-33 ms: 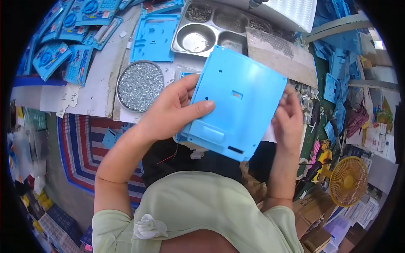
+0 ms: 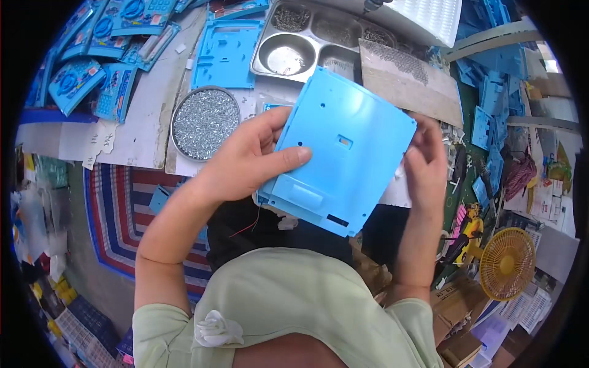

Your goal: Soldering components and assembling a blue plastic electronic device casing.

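Observation:
A flat blue plastic casing [image 2: 362,159], with small holes, a slot and a raised block, is held tilted above the table's near edge. My left hand [image 2: 261,156] is closed on its left edge, thumb on the front face and fingers mostly hidden behind. At the upper right edge is my right hand [image 2: 426,153], its fingers bent around the corner with their tips partly hidden. Thin red wires [image 2: 248,228] dangle below the casing's lower left corner. Left of my left hand sits a round tray of small silvery screws [image 2: 205,122].
Behind the casing stands a steel compartment tray [image 2: 285,55] with small metal parts. Another blue panel [image 2: 226,54] lies beside it. Blue packaged toys [image 2: 76,83] pile up at far left. A board [image 2: 408,80] lies right of the tray; a yellow fan [image 2: 507,264] stands at lower right.
The casing has turned slightly, its lower edge shifting left. My right hand has moved a little to the right. My left hand keeps its grip.

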Demonstrator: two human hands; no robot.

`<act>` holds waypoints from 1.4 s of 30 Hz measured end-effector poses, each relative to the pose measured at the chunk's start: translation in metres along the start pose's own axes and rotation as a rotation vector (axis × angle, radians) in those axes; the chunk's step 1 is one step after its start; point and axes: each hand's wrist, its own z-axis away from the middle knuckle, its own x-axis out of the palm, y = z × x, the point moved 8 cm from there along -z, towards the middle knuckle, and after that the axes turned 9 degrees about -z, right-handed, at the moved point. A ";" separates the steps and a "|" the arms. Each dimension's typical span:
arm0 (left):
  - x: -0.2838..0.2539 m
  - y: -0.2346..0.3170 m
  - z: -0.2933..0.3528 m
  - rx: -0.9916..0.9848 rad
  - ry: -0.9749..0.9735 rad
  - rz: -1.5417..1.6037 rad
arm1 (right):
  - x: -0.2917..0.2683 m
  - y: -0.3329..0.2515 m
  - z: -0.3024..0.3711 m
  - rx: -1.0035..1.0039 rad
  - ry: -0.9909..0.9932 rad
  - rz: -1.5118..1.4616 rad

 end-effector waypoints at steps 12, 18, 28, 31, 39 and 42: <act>-0.087 0.052 -0.007 0.253 0.330 0.013 | 0.044 -0.045 -0.075 -0.096 -0.047 -0.095; -0.023 0.036 0.012 0.306 0.505 -0.244 | 0.056 -0.011 -0.043 -0.117 0.129 -0.194; -0.031 0.058 -0.022 0.280 0.293 0.038 | 0.056 -0.034 -0.037 -0.069 -0.117 0.172; -0.036 0.029 -0.012 0.315 0.442 -0.405 | 0.041 -0.006 0.001 0.051 0.018 0.248; -0.023 -0.018 0.019 0.213 0.383 -1.060 | 0.047 0.067 0.096 0.192 0.033 0.449; -0.023 -0.010 0.015 0.227 0.398 -0.965 | 0.042 0.065 0.089 0.181 0.130 0.237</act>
